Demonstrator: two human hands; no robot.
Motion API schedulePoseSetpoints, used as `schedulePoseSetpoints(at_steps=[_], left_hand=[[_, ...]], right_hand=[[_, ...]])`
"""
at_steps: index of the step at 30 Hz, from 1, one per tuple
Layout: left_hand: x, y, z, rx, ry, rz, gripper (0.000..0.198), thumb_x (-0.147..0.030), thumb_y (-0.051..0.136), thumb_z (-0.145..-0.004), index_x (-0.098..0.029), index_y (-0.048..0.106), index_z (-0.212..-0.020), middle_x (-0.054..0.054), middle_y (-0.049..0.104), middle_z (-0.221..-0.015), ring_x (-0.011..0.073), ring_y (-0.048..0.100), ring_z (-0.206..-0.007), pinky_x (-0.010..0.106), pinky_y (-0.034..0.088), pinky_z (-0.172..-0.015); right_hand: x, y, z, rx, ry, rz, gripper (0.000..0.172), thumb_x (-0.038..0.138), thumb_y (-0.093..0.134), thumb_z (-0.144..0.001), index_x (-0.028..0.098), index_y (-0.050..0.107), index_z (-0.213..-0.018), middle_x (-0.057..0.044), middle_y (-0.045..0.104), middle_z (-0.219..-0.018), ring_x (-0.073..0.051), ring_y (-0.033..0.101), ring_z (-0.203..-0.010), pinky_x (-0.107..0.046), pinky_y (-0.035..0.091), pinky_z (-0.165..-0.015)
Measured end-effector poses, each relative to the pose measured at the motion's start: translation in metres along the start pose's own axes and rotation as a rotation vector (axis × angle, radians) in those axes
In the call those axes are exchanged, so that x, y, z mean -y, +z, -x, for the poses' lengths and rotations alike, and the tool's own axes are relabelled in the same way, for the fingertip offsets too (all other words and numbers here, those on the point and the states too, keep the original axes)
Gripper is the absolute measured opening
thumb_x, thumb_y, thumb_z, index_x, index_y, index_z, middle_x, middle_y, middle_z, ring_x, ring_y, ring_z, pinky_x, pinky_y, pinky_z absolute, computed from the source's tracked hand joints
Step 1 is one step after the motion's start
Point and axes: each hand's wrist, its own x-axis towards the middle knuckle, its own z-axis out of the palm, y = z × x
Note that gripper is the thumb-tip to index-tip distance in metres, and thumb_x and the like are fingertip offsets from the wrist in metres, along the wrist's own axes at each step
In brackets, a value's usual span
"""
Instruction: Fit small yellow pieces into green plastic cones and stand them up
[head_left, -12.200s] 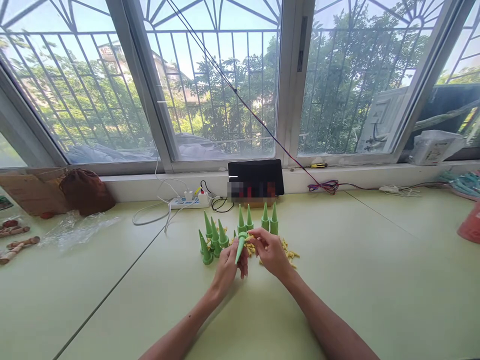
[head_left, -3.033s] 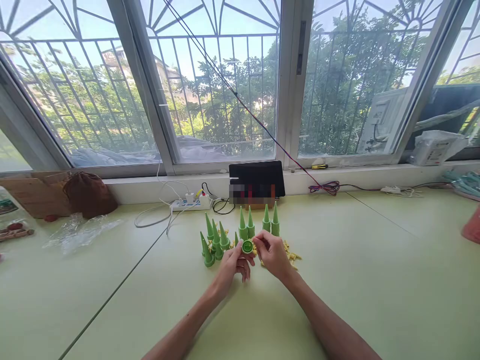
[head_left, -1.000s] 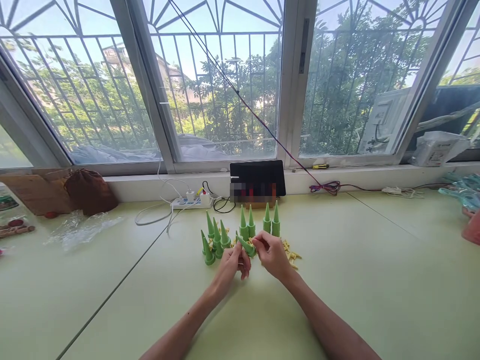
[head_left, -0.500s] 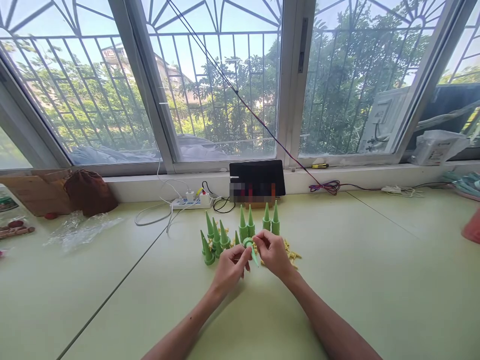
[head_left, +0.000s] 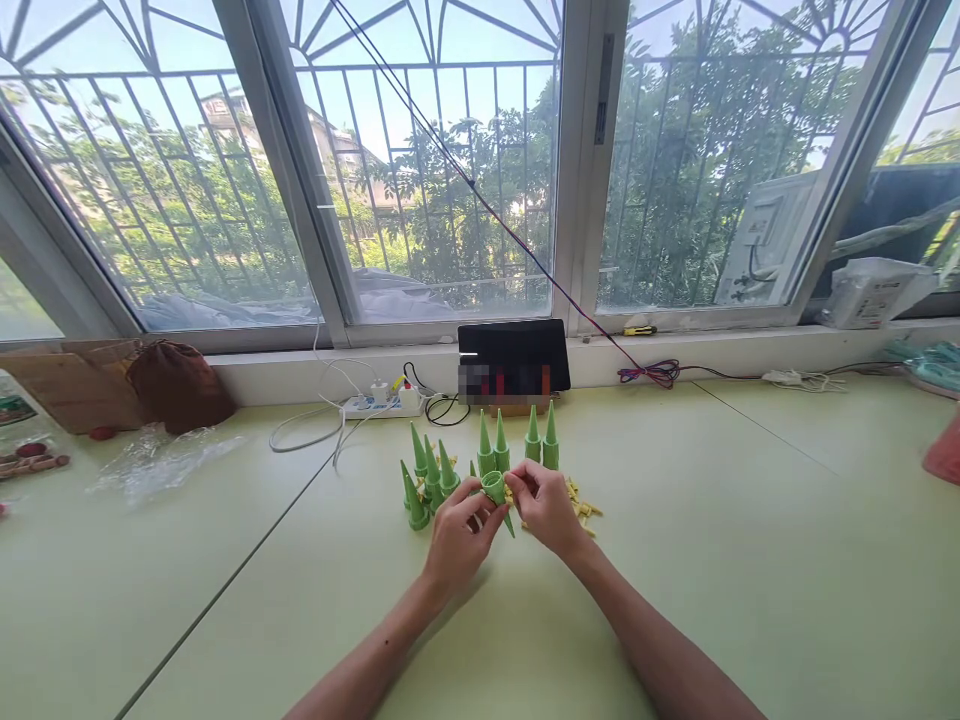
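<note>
My left hand (head_left: pixel 459 532) grips a hollow green plastic cone (head_left: pixel 493 487) between thumb and fingers. The cone's round, ringed open end faces up toward me, and its pointed tip slants down past my thumb. Close beside the rim, the thumb and forefinger of my right hand (head_left: pixel 546 508) are pinched together; what they hold, if anything, is too small to make out. Behind my hands stand several green spikes (head_left: pixel 551 440) on ribbed bases, points up. More green cones (head_left: pixel 417 512) cluster at the left. Small yellow pieces (head_left: pixel 583 508) lie scattered by my right hand.
A dark-screened tablet (head_left: pixel 514 358) leans at the back against the window ledge. Left of it lies a power strip (head_left: pixel 382 402) with white cables. A brown cloth bag (head_left: pixel 180 385) and clear plastic wrap (head_left: pixel 169 462) are farther left; bundled wire (head_left: pixel 651 374) is at the back right.
My left hand has turned the green cone so its open end now tilts up toward me. The right hand has stayed nearly still beside it.
</note>
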Motion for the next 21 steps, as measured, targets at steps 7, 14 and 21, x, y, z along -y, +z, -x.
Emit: schedulePoseSetpoints(at_steps=[7, 14, 21], left_hand=[[-0.0034, 0.0017, -0.0009, -0.049, 0.006, -0.034, 0.024, -0.030, 0.054, -0.090, -0.018, 0.065, -0.072, 0.005, 0.064, -0.098, 0.0076, 0.051, -0.057, 0.021, 0.044, -0.053], [-0.0082, 0.0028, -0.0047, -0.063, -0.236, 0.202, 0.042, -0.050, 0.052, -0.088, -0.015, 0.063, -0.067, 0.004, 0.062, -0.067, 0.0094, 0.049, -0.044, 0.023, 0.039, -0.044], [-0.0067, 0.0054, -0.0062, 0.157, -0.610, 0.703, 0.075, -0.071, 0.032, -0.086, -0.012, 0.061, -0.050, 0.005, 0.053, -0.047, 0.0118, 0.050, -0.038, 0.024, 0.038, -0.040]], right_hand=[[0.0022, 0.0003, 0.0012, -0.016, 0.014, -0.017, 0.028, 0.040, 0.050, -0.092, 0.018, 0.055, -0.075, 0.001, 0.053, -0.057, -0.011, 0.043, -0.048, -0.023, 0.035, -0.048], [0.0024, -0.0016, 0.0002, -0.100, 0.012, 0.003, 0.032, 0.044, 0.046, -0.094, 0.019, 0.051, -0.074, 0.003, 0.049, -0.056, -0.011, 0.042, -0.048, -0.023, 0.035, -0.047], [0.0046, -0.0001, 0.0021, -0.005, -0.010, -0.005, 0.030, 0.042, 0.048, -0.093, 0.019, 0.053, -0.075, 0.003, 0.050, -0.056, -0.011, 0.042, -0.048, -0.023, 0.035, -0.048]])
